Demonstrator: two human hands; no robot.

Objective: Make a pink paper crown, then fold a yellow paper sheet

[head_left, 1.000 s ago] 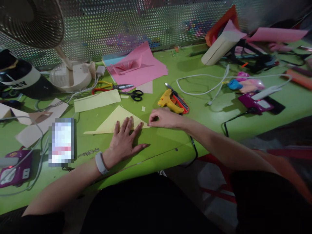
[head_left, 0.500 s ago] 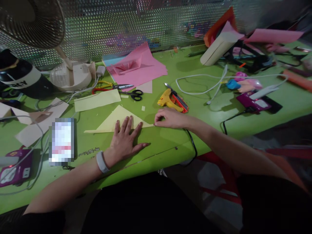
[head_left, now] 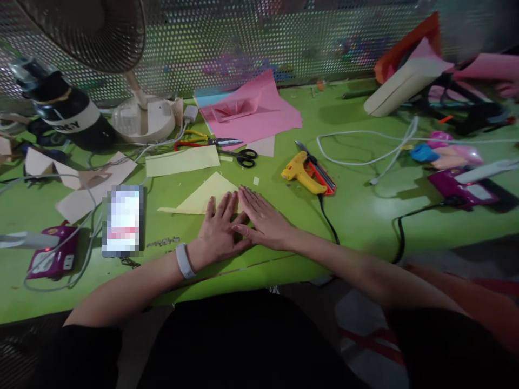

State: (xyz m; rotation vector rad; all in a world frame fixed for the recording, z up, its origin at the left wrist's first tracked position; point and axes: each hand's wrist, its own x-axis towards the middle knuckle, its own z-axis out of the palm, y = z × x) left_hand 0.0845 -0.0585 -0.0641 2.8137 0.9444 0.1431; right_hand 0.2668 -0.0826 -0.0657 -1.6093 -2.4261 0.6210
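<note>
A pale yellow sheet of paper (head_left: 203, 195), folded into a triangle with a narrow strip along its lower edge, lies on the green table (head_left: 284, 221). My left hand (head_left: 221, 229) rests flat on its lower edge, fingers spread. Beside it, my right hand (head_left: 261, 219) lies flat over the right part of the paper, fingers stretched out, its thumb overlapping my left hand. The paper's right corner is hidden beneath my right hand. A yellow glue gun (head_left: 303, 174) lies to the right, next to a red-and-grey cutter knife (head_left: 322, 175).
Behind the paper lie a yellow paper strip (head_left: 182, 162), black-handled scissors (head_left: 245, 157), red-and-yellow-handled pliers (head_left: 194, 141) and pink paper (head_left: 279, 116). A phone (head_left: 124, 220), a fan (head_left: 141, 121) and a black bottle (head_left: 75, 116) stand or lie left. White cable (head_left: 352, 162) loops at right.
My right hand has moved left from the paper's right corner, opened from a pinch and flattened onto the paper against my left hand. The view has shifted slightly left.
</note>
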